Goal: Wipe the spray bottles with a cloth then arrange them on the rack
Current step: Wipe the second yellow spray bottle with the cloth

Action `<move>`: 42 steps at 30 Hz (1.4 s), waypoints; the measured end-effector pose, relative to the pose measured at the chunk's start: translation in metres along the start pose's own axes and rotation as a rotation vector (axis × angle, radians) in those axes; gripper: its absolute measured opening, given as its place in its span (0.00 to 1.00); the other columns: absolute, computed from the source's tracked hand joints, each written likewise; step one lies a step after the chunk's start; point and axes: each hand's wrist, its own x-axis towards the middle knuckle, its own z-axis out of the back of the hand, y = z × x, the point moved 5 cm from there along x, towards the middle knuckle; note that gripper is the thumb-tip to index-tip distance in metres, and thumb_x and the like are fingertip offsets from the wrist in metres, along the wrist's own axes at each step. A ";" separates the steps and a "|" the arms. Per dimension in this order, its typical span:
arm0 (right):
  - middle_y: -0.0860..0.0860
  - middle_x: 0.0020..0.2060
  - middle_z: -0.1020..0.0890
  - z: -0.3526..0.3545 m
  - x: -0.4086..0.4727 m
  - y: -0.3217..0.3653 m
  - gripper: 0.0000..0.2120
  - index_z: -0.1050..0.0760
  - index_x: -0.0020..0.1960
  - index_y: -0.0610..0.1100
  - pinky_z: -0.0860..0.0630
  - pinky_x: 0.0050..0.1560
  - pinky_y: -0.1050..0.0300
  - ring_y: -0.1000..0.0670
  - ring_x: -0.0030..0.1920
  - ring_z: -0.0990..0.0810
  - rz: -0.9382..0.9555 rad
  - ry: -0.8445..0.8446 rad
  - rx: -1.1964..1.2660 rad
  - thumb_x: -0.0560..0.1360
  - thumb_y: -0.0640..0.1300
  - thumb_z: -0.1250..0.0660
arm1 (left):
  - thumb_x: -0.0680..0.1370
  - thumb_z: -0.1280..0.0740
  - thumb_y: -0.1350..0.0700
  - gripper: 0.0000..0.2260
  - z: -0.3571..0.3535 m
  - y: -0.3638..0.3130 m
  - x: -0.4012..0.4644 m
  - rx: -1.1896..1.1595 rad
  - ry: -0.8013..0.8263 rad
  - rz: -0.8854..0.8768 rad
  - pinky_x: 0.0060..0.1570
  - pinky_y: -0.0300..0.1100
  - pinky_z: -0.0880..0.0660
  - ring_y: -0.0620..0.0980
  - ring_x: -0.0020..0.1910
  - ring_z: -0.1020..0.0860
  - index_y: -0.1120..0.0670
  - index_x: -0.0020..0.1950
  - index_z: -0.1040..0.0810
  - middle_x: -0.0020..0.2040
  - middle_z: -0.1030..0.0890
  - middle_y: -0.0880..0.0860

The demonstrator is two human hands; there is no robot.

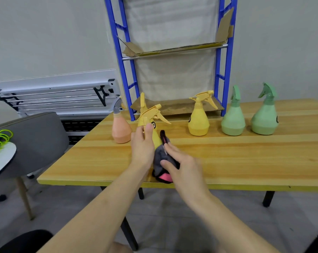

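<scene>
Bottles stand in a row along the far half of the tabletop (227,157). From left to right: a pink bottle (120,131), a yellow bottle partly hidden behind the held one (143,104), a second yellow bottle (198,121), and two green bottles (233,119) (265,115). All of these stand upright and well apart from the hands.

The held bottle (151,123) is yellow and tilted. Its long axis runs from the trigger head, up and to the left, down to the base, which points toward the person and is hidden under the cloth (162,157).

The left hand (142,145) grips the bottle at the neck, fingers curled around it and thumb laid over the front. The right hand (182,165) presses the grey-and-pink cloth against the lower body, fingers held together and roughly flat.

Judgement: wiping is in progress. The stroke should follow the long axis, from the base up toward the neck, while the left hand holds the bottle steady.

The rack (125,70), with a blue frame, stands behind the row, straight ahead of the held bottle. Its shelves hold cardboard and no bottles. Either hand is about equally near to it.
</scene>
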 end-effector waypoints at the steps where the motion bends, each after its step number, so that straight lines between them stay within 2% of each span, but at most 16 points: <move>1: 0.62 0.70 0.28 -0.003 -0.003 0.004 0.26 0.25 0.73 0.50 0.36 0.74 0.68 0.65 0.72 0.32 0.062 -0.009 -0.046 0.77 0.40 0.26 | 0.85 0.45 0.40 0.18 0.001 -0.001 0.001 -0.027 -0.011 0.010 0.61 0.57 0.28 0.53 0.50 0.26 0.51 0.49 0.24 0.48 0.24 0.53; 4: 0.62 0.70 0.28 -0.002 0.002 0.006 0.24 0.24 0.72 0.51 0.37 0.71 0.73 0.66 0.71 0.31 0.097 -0.048 -0.062 0.78 0.40 0.27 | 0.85 0.45 0.42 0.19 0.002 0.005 0.000 -0.156 0.031 0.104 0.62 0.54 0.24 0.50 0.50 0.23 0.54 0.53 0.21 0.51 0.18 0.58; 7: 0.61 0.65 0.22 0.008 0.024 -0.008 0.20 0.22 0.70 0.50 0.36 0.61 0.81 0.65 0.66 0.27 -0.089 -0.019 0.024 0.79 0.43 0.29 | 0.82 0.43 0.38 0.21 0.000 0.005 -0.002 -0.231 0.108 0.149 0.67 0.60 0.26 0.56 0.61 0.20 0.52 0.59 0.21 0.58 0.17 0.58; 9: 0.59 0.63 0.18 0.014 0.038 -0.019 0.16 0.20 0.68 0.50 0.31 0.59 0.73 0.60 0.64 0.23 -0.218 0.062 0.091 0.81 0.45 0.31 | 0.79 0.43 0.37 0.22 -0.002 0.005 -0.002 -0.256 0.132 0.166 0.66 0.62 0.25 0.59 0.61 0.20 0.50 0.59 0.20 0.58 0.17 0.58; 12: 0.59 0.60 0.17 0.013 0.043 -0.028 0.14 0.20 0.68 0.49 0.26 0.64 0.62 0.56 0.65 0.21 -0.333 0.181 0.250 0.82 0.44 0.33 | 0.77 0.43 0.33 0.24 -0.003 0.008 -0.004 -0.300 0.131 0.172 0.68 0.60 0.26 0.55 0.62 0.19 0.48 0.61 0.19 0.59 0.16 0.54; 14: 0.59 0.62 0.18 0.012 0.040 -0.026 0.16 0.21 0.69 0.49 0.26 0.67 0.62 0.57 0.66 0.22 -0.274 0.147 0.222 0.82 0.44 0.32 | 0.74 0.43 0.30 0.31 -0.003 0.011 -0.006 -0.340 0.082 0.195 0.71 0.58 0.28 0.52 0.66 0.21 0.48 0.67 0.21 0.63 0.17 0.51; 17: 0.63 0.65 0.24 0.011 0.021 -0.009 0.22 0.24 0.72 0.50 0.36 0.63 0.79 0.66 0.66 0.28 -0.107 0.038 0.087 0.79 0.43 0.28 | 0.70 0.44 0.26 0.40 -0.004 0.021 -0.004 -0.421 -0.029 0.272 0.73 0.58 0.31 0.54 0.70 0.24 0.52 0.72 0.24 0.68 0.20 0.53; 22: 0.65 0.69 0.29 0.006 0.012 0.000 0.28 0.25 0.73 0.52 0.39 0.67 0.79 0.70 0.68 0.33 0.079 0.025 -0.052 0.75 0.40 0.24 | 0.83 0.48 0.36 0.27 -0.006 0.030 -0.007 -0.476 -0.092 0.414 0.69 0.59 0.27 0.56 0.61 0.19 0.53 0.64 0.20 0.59 0.15 0.55; 25: 0.66 0.63 0.26 0.011 0.025 -0.008 0.27 0.25 0.73 0.52 0.36 0.62 0.80 0.69 0.64 0.29 -0.051 0.063 0.029 0.76 0.43 0.24 | 0.86 0.48 0.40 0.24 -0.004 0.026 -0.007 -0.450 -0.097 0.377 0.69 0.59 0.26 0.57 0.61 0.19 0.55 0.63 0.20 0.58 0.15 0.56; 26: 0.66 0.64 0.25 0.013 0.029 -0.012 0.26 0.25 0.73 0.52 0.34 0.63 0.77 0.66 0.65 0.27 -0.097 0.095 0.043 0.76 0.45 0.25 | 0.85 0.48 0.39 0.25 -0.003 0.026 -0.007 -0.439 -0.093 0.363 0.69 0.59 0.27 0.56 0.62 0.19 0.55 0.65 0.20 0.59 0.16 0.56; 28: 0.62 0.66 0.21 0.015 0.034 -0.022 0.23 0.24 0.72 0.52 0.28 0.70 0.61 0.61 0.66 0.24 -0.160 0.164 0.094 0.78 0.47 0.27 | 0.82 0.47 0.34 0.30 -0.003 0.023 -0.007 -0.415 -0.076 0.327 0.71 0.58 0.28 0.54 0.65 0.21 0.53 0.69 0.22 0.63 0.17 0.54; 30: 0.61 0.62 0.17 0.017 0.033 -0.027 0.19 0.22 0.70 0.51 0.25 0.70 0.53 0.61 0.64 0.21 -0.211 0.210 0.159 0.79 0.46 0.29 | 0.81 0.48 0.32 0.32 -0.004 0.018 -0.010 -0.393 -0.035 0.293 0.72 0.56 0.29 0.52 0.67 0.22 0.53 0.71 0.24 0.65 0.18 0.52; 33: 0.62 0.61 0.17 0.021 0.028 -0.031 0.19 0.22 0.71 0.50 0.24 0.67 0.59 0.63 0.63 0.21 -0.237 0.180 0.232 0.80 0.44 0.29 | 0.86 0.49 0.41 0.18 -0.004 0.004 -0.015 -0.302 0.011 0.197 0.65 0.41 0.31 0.39 0.59 0.25 0.50 0.65 0.27 0.57 0.22 0.42; 36: 0.63 0.59 0.16 0.022 0.024 -0.035 0.19 0.22 0.70 0.50 0.24 0.64 0.62 0.64 0.61 0.20 -0.248 0.152 0.263 0.80 0.42 0.29 | 0.86 0.48 0.42 0.13 -0.004 -0.002 -0.014 -0.128 0.058 0.088 0.53 0.37 0.32 0.43 0.54 0.27 0.47 0.60 0.30 0.53 0.26 0.45; 39: 0.60 0.60 0.16 0.023 0.024 -0.037 0.19 0.21 0.70 0.49 0.24 0.67 0.56 0.63 0.61 0.20 -0.241 0.131 0.265 0.79 0.41 0.29 | 0.82 0.41 0.37 0.20 -0.008 -0.002 -0.017 0.093 0.128 -0.001 0.65 0.45 0.33 0.48 0.65 0.32 0.48 0.67 0.29 0.62 0.29 0.49; 42: 0.58 0.65 0.19 0.022 0.022 -0.033 0.23 0.24 0.73 0.49 0.27 0.69 0.59 0.61 0.65 0.23 -0.206 0.092 0.168 0.78 0.44 0.27 | 0.78 0.35 0.35 0.26 -0.011 -0.002 -0.024 0.153 0.141 -0.012 0.70 0.50 0.34 0.48 0.69 0.36 0.47 0.72 0.31 0.66 0.31 0.49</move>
